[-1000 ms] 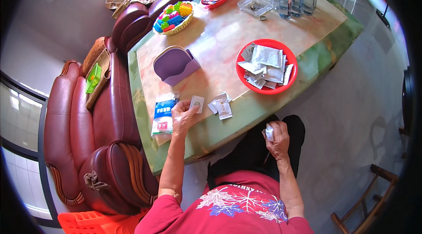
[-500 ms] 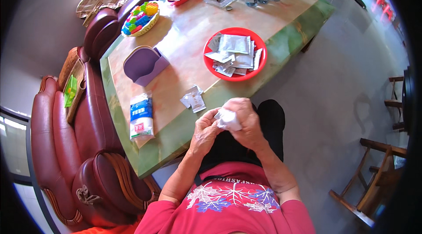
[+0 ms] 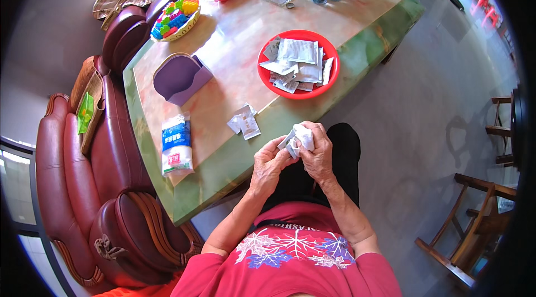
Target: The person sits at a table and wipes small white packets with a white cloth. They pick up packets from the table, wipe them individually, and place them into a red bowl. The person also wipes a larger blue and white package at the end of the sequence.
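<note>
Glossy marbled table (image 3: 231, 68) lies beyond the left fingers (image 3: 272, 149) and right fingers (image 3: 320, 139). Both pinch a soft, crumpled white cloth (image 3: 303, 136) between them.

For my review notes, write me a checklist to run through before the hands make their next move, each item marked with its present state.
1. White crumpled wad held: ok, fingers of both the left hand and right hand are on it.
2. One hand free: not ok, both are occupied.
3. Anything tucked inside the wad: cannot tell, folds and fingers hide it.
4. Loose sachets on the table, clear of the hands: ok.
5. Red dish resting on the table, packets heaped in it: ok.
6. Blue-and-white bag sealed: cannot tell.
</note>
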A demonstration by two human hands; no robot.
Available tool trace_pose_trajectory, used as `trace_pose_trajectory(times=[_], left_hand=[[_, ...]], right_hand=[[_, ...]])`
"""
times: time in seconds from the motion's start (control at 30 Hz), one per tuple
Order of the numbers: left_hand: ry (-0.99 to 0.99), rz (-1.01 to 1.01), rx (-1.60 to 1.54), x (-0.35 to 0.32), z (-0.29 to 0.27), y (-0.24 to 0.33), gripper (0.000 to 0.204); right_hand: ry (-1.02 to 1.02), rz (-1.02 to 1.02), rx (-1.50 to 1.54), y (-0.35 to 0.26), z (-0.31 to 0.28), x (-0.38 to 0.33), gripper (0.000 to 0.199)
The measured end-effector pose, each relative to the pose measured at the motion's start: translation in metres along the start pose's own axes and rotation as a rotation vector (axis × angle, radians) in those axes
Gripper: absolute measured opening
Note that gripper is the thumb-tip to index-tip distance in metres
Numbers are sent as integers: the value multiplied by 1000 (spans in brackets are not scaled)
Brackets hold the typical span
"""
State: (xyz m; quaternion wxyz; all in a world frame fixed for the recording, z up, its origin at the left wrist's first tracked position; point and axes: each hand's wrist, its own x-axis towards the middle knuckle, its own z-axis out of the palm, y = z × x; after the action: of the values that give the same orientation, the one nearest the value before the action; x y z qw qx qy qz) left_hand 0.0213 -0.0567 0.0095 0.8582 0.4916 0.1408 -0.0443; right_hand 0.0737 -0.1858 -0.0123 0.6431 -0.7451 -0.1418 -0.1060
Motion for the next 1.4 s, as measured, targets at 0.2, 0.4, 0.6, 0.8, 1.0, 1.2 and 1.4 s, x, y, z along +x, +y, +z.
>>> trace_pose_trajectory(times=[0.2,0.4,0.6,0.8,1.0,1.2,1.4], left_hand=[[24,-39,-202,-2,10,-1,35],[84,64,-26,2,0,-10,33],[66,189,316,5,-15,-14,27],[-51,130,319,-2,-15,-3,24],[28,48,255,-8,-9,5,26],[40,93,545,-2,-12,3,20],[-6,56,275,-5,-7,16,22]], right_hand=[[100,-23,-64,0,6,-5,41],[74,-50,-10,-4,7,-10,39],[-13,-337,-138,-24,-7,5,38],[-305,-341,-241,-18,-10,8,36],[-321,-245,-62,-1,-22,8,37],[-216,-462,-371,-21,-23,8,36],[-283,-212,-53,-8,-22,5,44]])
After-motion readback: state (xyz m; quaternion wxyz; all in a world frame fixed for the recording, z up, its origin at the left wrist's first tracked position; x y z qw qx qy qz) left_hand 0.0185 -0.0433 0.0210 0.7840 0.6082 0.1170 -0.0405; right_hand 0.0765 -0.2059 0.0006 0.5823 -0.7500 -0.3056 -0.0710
